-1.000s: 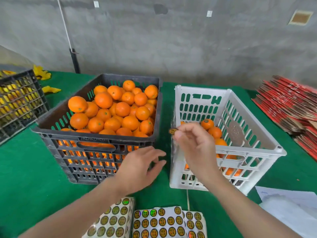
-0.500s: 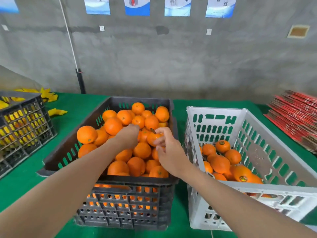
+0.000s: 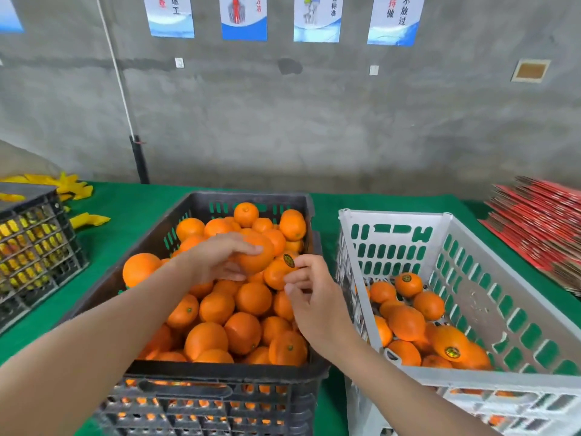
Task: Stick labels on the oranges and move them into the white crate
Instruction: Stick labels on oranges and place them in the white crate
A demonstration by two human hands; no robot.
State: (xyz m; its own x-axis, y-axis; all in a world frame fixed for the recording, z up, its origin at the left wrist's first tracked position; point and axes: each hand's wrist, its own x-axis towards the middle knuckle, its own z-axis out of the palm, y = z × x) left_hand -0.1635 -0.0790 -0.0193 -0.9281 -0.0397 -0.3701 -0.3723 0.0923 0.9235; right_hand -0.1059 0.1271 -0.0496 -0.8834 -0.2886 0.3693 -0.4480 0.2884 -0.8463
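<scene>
— Which step is the person on?

— Labelling, by the look of it. The left hand (image 3: 217,262) has its fingers wrapped round an orange (image 3: 256,259) on top of the heap in the dark crate (image 3: 220,371). The right hand (image 3: 314,303) is just beside it, fingers bent, with the forefinger tip at the edge of a round label (image 3: 288,260).

— Is the label on that orange?

— It seems to lie on the neighbouring orange (image 3: 275,276), which touches the gripped one on its right. Whether the right fingers pinch the label or only press it down cannot be told.

— What does the next move call for?

— Probably a firm rub so the label sits flat. Then the labelled fruit has to be lifted over both crate walls into the white crate (image 3: 471,380), close beside on the right. It should be set down gently, since round fruit rolls and bruises.

— How full are the crates?

— The dark crate is heaped almost to its rim, and no other labels show there. The white crate holds only a shallow layer, with labels visible on two fruits, one at the back (image 3: 406,284) and one near the front (image 3: 451,344). Most of the job looks to be ahead.

— Anything else on the surface?

— On the green surface (image 3: 125,215), a second dark crate (image 3: 31,247) stands far left with yellow contents too blurred to name, and a red stack (image 3: 540,221) of flat sheets lies far right.
</scene>
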